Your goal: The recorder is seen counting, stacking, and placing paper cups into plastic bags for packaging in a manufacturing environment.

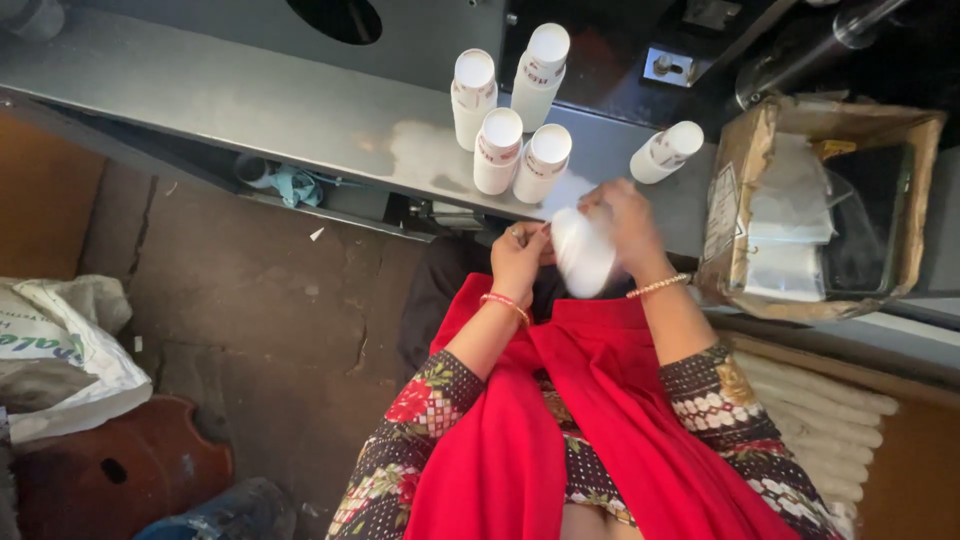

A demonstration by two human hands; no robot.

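Note:
My left hand [519, 255] and my right hand [625, 225] meet in front of me, both gripping a white bottle [583, 250] that is blurred by motion. The hands sit just below the edge of a grey metal shelf [300, 110]. On that shelf stand several white cylindrical bottles [498, 150] with red printed bands, bunched together. One more white bottle [666, 151] stands apart to the right, close above my right hand. I wear beaded bangles on both wrists and a red scarf [560, 430] over a floral top.
A worn cardboard box [830, 205] holding clear plastic bags stands at the right of the shelf. A white printed sack [60, 350] lies at the left on the dark cracked floor [260, 300], beside a brown stool [120, 470]. Stacked white material [830, 420] lies at lower right.

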